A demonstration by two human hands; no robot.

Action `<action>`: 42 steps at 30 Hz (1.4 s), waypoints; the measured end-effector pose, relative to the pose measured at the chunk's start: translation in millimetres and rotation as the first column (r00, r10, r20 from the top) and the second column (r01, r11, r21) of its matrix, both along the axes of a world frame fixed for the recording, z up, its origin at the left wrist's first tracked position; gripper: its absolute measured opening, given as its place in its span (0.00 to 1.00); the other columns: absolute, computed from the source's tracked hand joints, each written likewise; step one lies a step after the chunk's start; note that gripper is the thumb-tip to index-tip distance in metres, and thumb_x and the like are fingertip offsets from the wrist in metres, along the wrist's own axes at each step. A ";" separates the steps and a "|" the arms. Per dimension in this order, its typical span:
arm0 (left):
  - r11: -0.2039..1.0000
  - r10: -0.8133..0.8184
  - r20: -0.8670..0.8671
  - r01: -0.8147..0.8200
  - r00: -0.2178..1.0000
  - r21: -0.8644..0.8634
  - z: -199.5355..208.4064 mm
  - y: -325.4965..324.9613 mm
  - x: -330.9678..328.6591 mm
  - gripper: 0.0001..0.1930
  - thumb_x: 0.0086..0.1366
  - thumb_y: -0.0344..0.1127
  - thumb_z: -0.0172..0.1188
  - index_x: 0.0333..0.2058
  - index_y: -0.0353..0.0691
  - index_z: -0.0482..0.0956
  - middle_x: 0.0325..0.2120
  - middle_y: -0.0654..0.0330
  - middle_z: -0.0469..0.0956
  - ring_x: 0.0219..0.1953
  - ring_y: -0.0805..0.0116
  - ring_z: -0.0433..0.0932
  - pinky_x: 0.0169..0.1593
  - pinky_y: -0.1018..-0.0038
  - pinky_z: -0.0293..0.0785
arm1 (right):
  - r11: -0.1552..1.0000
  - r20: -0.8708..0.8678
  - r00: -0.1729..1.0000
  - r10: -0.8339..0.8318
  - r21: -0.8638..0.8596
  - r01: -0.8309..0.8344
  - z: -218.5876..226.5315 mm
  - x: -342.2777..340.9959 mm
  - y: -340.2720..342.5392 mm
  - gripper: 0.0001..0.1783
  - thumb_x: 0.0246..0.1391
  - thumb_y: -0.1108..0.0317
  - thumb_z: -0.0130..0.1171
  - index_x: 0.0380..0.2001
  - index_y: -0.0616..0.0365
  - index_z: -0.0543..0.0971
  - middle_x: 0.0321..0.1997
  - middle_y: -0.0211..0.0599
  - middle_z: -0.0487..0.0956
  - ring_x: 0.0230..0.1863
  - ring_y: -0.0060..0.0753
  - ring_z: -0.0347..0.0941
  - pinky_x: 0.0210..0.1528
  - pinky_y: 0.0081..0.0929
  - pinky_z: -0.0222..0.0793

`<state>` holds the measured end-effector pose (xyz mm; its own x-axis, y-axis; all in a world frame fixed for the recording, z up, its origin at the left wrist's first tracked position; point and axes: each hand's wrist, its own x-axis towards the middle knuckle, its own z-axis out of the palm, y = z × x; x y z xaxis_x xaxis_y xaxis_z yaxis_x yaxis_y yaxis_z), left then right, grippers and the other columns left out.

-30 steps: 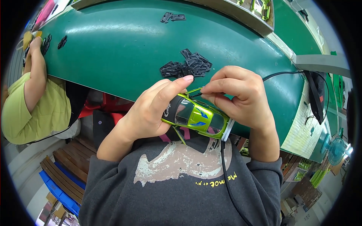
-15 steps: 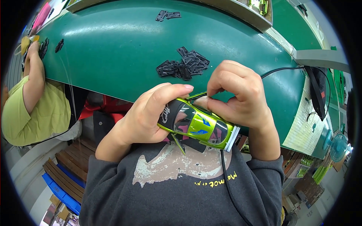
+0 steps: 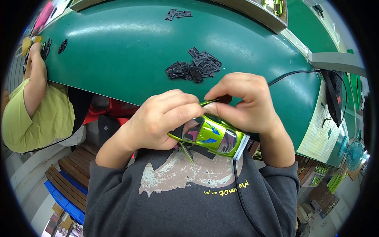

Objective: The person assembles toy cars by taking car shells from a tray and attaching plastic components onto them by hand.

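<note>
Toy car: we see the lime-green model car (image 3: 216, 136) at the centre of the frame, held up in front of the grey sweatshirt (image 3: 185, 205), roof showing, pale bar (image 3: 241, 147) at its right end.
Left hand: our left hand (image 3: 167, 118) wraps the car's left end, fingers bent and bunched together over it, probably to steady the body while the other hand works.
Right hand: our right hand (image 3: 248, 103) has thumb and forefinger pinching the upper-side door (image 3: 209, 102), the rest curled; this small grip seems to suit such a thin part.
Lower-side door: the opposite door (image 3: 186, 153) stands open toward the sweatshirt, so the car is likely held off the body to spare it.
In the way: our fingers cover the upper door's hinge, and we cannot tell how it seats. A black cable (image 3: 237, 177) runs down the sweatshirt from the car's right end.
Black parts: a heap of flat plastic pieces (image 3: 203, 65) lies above the hands on the green table (image 3: 118, 59), probably kept within reach; a smaller group (image 3: 178, 14) lies at top centre.
Edges: a shallow box (image 3: 252, 15) at upper right, a co-worker's arm (image 3: 35, 75) at upper left.
</note>
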<state>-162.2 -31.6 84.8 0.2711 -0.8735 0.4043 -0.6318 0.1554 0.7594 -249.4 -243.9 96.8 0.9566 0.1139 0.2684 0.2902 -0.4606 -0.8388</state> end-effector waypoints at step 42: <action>0.991 0.126 -0.992 -0.041 -0.030 0.127 2.9 -7.8 13.9 0.13 0.69 0.35 0.51 0.45 0.32 0.72 0.28 0.47 0.78 0.19 0.67 0.74 0.22 0.79 0.64 | 0.847 0.547 0.835 -0.067 -0.411 0.337 -14.4 6.4 14.9 0.17 0.29 0.75 0.69 0.31 0.56 0.83 0.35 0.32 0.80 0.34 0.36 0.73 0.35 0.30 0.71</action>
